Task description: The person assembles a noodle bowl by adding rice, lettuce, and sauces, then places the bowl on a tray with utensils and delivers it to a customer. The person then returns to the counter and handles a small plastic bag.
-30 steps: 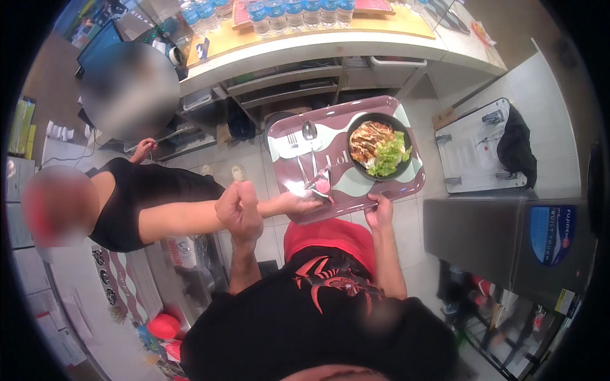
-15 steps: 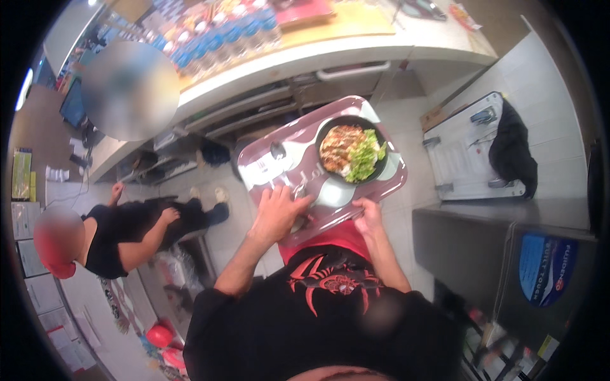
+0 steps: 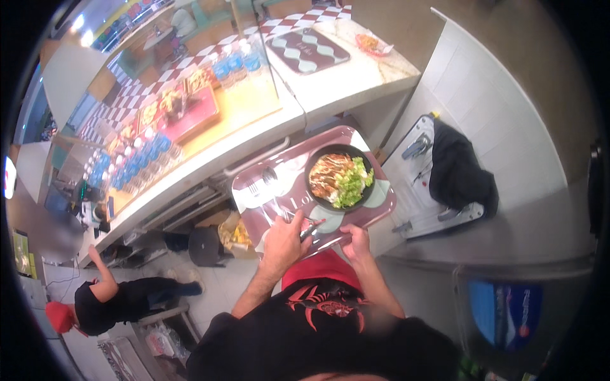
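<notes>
One maroon tray point(image 3: 293, 166), pale wavy pattern, held out in front of a black shirt point(image 3: 273, 340). On it: one black bowl point(image 3: 346, 150) toward the right, containing sauced food point(image 3: 330, 178) and green lettuce point(image 3: 351, 190); one fork point(image 3: 254, 188) and one spoon point(image 3: 270, 174), left. Right hand point(image 3: 356, 243): clasping the near edge. Left hand point(image 3: 285, 242): over the near edge farther left, beside a small packet point(image 3: 313, 225); grip cannot be told.

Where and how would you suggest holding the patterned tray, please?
I'd grip the tray by its raised rim at both short ends, coming from left and right and supporting underneath. It is broad and flat, and the black bowl sits toward its right end, so the right hand would probably bear more weight.
</notes>
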